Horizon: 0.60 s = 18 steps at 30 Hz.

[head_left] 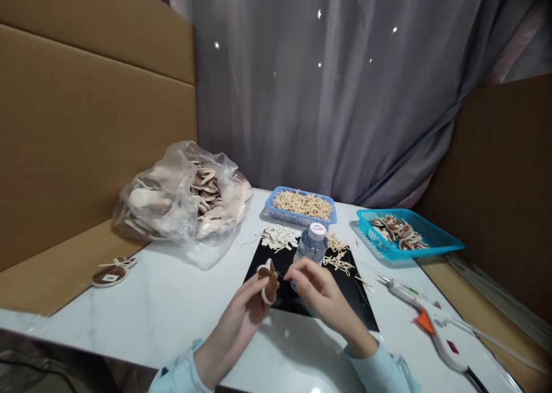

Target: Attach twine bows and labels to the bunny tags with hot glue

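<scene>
A small brown piece with a cream edge [269, 286] is held upright in my left hand [246, 307], between thumb and fingers. Just to its right is my right hand [317, 286], its thumb and index finger pinched together near the piece; what they pinch is too small to make out. Behind my right hand a clear bottle with a white cap [317, 232] stands on a black mat [284, 308]. White paper bits [279, 238] and cream cord loops [338, 262] lie on the mat around the bottle.
A plastic bag of brown and cream pieces [211, 232] sits back left, with a labelled piece [110, 275] nearer. Behind the mat is a blue basket of loops [282, 214]. A turquoise basket [440, 242] and a white glue gun [437, 324] are at right. Cardboard walls flank the table.
</scene>
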Each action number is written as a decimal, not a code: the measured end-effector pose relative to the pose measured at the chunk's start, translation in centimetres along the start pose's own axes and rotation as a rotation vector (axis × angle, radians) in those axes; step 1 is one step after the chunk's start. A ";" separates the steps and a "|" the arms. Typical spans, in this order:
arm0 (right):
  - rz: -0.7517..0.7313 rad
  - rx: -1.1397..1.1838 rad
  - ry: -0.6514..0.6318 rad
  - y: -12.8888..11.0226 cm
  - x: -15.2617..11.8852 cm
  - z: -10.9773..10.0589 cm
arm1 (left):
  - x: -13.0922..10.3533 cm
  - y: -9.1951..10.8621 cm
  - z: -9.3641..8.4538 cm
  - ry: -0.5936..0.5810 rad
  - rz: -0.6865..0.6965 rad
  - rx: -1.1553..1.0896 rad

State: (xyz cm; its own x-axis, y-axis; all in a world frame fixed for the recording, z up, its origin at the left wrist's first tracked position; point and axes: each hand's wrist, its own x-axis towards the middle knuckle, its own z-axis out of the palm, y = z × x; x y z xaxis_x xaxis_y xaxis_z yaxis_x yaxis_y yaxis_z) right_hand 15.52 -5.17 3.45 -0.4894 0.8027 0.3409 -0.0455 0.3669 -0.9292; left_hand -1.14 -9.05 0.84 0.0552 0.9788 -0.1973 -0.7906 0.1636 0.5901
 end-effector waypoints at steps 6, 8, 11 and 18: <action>-0.020 0.605 0.167 0.1 0.6 1.3 | 0.1 -2.0 0.2 -0.076 -0.047 -0.021; -0.004 0.490 0.172 -0.2 0.4 1.7 | -0.4 -1.9 0.3 -0.101 -0.010 0.058; -0.013 0.076 0.180 -0.7 0.0 2.3 | -1.3 -1.2 0.2 -0.078 0.099 0.264; -0.256 -0.644 0.168 -0.3 0.2 3.4 | -1.9 -1.1 -0.4 0.013 0.288 0.398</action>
State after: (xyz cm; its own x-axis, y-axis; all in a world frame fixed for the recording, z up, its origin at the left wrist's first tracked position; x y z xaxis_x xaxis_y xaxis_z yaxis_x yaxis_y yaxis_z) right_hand 12.51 -6.73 3.27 -0.3894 0.6968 0.6024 0.4082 0.7168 -0.5653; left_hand -0.57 -11.09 0.25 -0.1411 0.9899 0.0095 -0.4780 -0.0765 0.8750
